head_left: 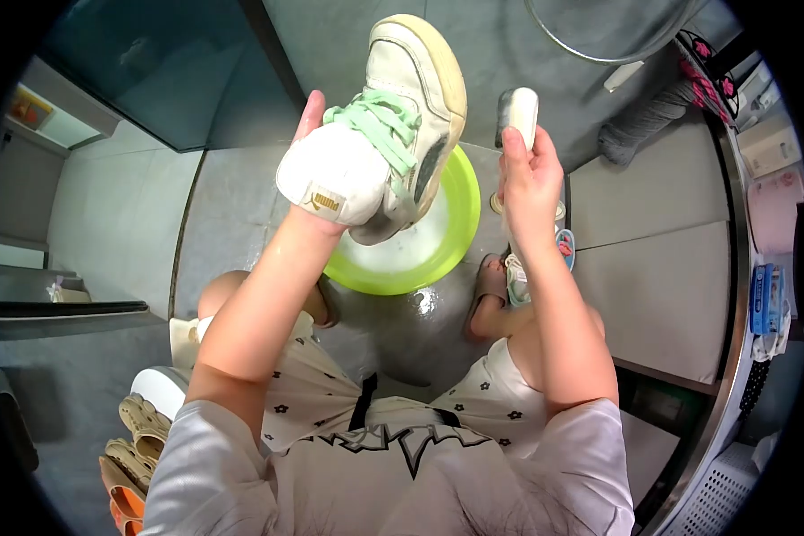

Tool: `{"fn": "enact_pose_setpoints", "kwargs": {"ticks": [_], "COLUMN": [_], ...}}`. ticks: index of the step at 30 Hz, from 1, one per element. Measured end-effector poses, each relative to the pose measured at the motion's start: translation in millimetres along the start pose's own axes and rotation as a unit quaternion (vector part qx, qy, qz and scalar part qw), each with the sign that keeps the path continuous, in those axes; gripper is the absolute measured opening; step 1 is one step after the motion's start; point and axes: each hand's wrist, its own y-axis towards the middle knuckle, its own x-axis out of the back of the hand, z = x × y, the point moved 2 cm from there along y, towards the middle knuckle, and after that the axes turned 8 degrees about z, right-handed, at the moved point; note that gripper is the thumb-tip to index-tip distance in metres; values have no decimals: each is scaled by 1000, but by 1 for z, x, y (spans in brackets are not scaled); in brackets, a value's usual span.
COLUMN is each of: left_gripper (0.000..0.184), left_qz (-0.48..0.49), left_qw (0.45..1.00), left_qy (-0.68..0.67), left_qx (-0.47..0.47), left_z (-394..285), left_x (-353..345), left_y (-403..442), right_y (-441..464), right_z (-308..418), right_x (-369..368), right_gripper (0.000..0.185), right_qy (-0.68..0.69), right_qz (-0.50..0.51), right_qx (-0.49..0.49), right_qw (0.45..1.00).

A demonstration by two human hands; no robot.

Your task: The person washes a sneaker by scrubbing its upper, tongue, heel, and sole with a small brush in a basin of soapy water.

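Observation:
My left hand [312,116] holds up a white sneaker [417,85] with mint-green laces [377,123]. The shoe's tongue, with a gold Puma label, is folded outward, and most of my left fingers are hidden behind it. My right hand [532,183] grips a small brush [523,112] with a white back and a dark bristle side, held upright apart from the shoe. Below the sneaker, a lime-green basin [467,201] stands on the floor with whitish, foamy water inside.
Another shoe with pale green laces [516,281] lies by my right foot. Tan clogs [143,420] and orange-lined shoes [125,496] sit at lower left. A grey cabinet [648,196] stands on the right, with a dark grey sock-like cloth [643,121] over its edge. The floor [402,335] looks wet.

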Motion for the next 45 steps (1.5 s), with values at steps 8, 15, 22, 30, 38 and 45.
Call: {"fn": "enact_pose_setpoints", "kwargs": {"ticks": [8,15,22,30,38,45], "left_gripper": [67,62,73,28,40,36], "left_qz": [-9,15,-91,-34,-140,-136], "left_qw": [999,998,922,537,594,485], "left_qy": [-34,-50,327,785,710,755], "left_qx": [24,45,185,308,350,420], "left_z": [-3,2,5,-56,-110,-112], "left_x": [26,28,4,71,234,311], "left_y": [-5,-3,14,-19,-90,-117], "right_y": [10,-3,12,11,-26,-2], "right_z": [-45,-45,-74,-152,-329,-466], "right_x": [-26,-54,-35,-72,-109,-26], "right_gripper": [88,88,82,63,59,64], "right_qy": [131,323,416,371,226,-387], "right_qz": [225,208,91,-69,-41,-43], "right_qx": [-119,-129,-158,-281,-544,-351], "right_qw": [958,914,891,882,807,851]}}
